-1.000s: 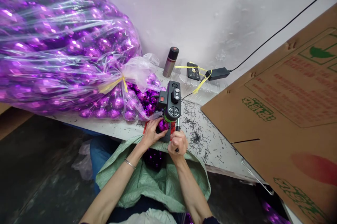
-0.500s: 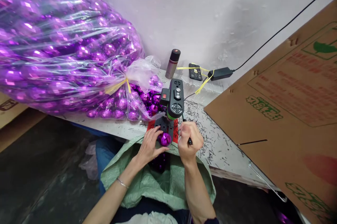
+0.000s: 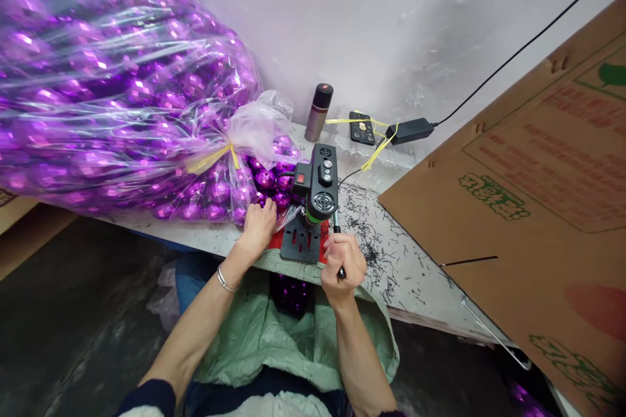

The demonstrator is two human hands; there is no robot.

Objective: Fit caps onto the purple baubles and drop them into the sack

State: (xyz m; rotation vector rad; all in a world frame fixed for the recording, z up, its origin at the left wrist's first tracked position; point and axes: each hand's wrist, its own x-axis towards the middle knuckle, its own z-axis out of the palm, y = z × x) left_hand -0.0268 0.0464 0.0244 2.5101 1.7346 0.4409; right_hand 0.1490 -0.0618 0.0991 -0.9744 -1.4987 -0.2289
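Note:
My left hand (image 3: 259, 224) reaches to the loose faceted purple balls (image 3: 267, 179) spilling from the mouth of a clear bag, its fingers curled down on a purple ball there; the fingertips are partly hidden. My right hand (image 3: 343, 265) is wrapped round the black-tipped lever (image 3: 336, 221) of a small black machine (image 3: 323, 175). Beneath the machine's head, its slotted black base plate (image 3: 300, 241) carries no ball and lies on a red surface. Below the table edge, a green woven sack (image 3: 254, 325) hangs open in front of me, with more purple balls (image 3: 292, 293) inside.
A large clear bag of purple balls (image 3: 112, 91), tied with yellow, fills the left. Behind the machine stand a spray can (image 3: 318, 113), a black device (image 3: 361, 128) and a power adapter (image 3: 412, 131). Dark slivers litter the table (image 3: 405, 286). A cardboard box (image 3: 528, 175) leans at right.
My left hand has moved from the base plate up and left to the loose balls. The purple ball is gone from the plate. My right hand stays on the lever, slightly lower and further left.

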